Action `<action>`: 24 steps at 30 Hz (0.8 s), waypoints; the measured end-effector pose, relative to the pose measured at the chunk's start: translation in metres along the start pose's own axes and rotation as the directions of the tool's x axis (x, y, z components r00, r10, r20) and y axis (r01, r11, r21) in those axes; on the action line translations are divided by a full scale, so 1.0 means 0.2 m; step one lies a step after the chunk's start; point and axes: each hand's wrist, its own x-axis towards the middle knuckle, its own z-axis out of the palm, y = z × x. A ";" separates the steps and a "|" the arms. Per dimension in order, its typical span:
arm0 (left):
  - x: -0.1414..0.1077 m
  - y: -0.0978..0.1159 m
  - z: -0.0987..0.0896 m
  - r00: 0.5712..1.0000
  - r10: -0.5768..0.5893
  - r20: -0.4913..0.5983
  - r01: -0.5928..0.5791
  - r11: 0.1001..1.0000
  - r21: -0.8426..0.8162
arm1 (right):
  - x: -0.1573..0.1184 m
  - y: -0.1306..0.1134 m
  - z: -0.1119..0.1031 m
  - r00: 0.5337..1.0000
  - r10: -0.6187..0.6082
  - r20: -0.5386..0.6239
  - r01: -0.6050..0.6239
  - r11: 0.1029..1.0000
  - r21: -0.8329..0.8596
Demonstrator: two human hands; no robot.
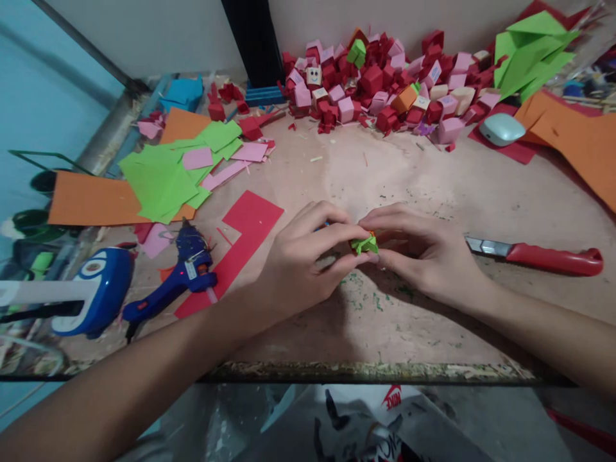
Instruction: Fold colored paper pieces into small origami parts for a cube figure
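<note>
A small green folded paper piece [366, 244] with a bit of orange at its top is held between my two hands, above the middle of the wooden table. My left hand [312, 247] pinches it from the left with thumb and fingers. From the right, my right hand [423, 250] closes its fingertips on the same piece. The fingers partly hide it. Green specks lie on the wood below. To the right of my right hand lies a cutter knife [553, 256] with a red handle. A red paper sheet [250, 224] lies left of my left hand.
A blue glue gun [185, 276] and a blue-and-white device [103, 289] are at the left. Green sheets [154, 176] and orange sheets [91, 199] lie behind them. A heap of folded paper cubes [373, 80] lines the back, with a pale rounded case [503, 129] at right.
</note>
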 end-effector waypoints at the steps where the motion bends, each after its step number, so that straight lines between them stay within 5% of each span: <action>1: 0.00 0.00 0.00 1.000 0.012 -0.001 -0.012 1.000 0.002 | 0.00 0.00 0.00 1.000 -0.004 0.001 0.004 1.000 0.014; 24: 0.02 0.01 -0.02 1.000 0.028 0.008 -0.027 0.998 -0.051 | -0.02 -0.04 0.02 0.999 -0.046 0.008 0.046 0.980 -0.192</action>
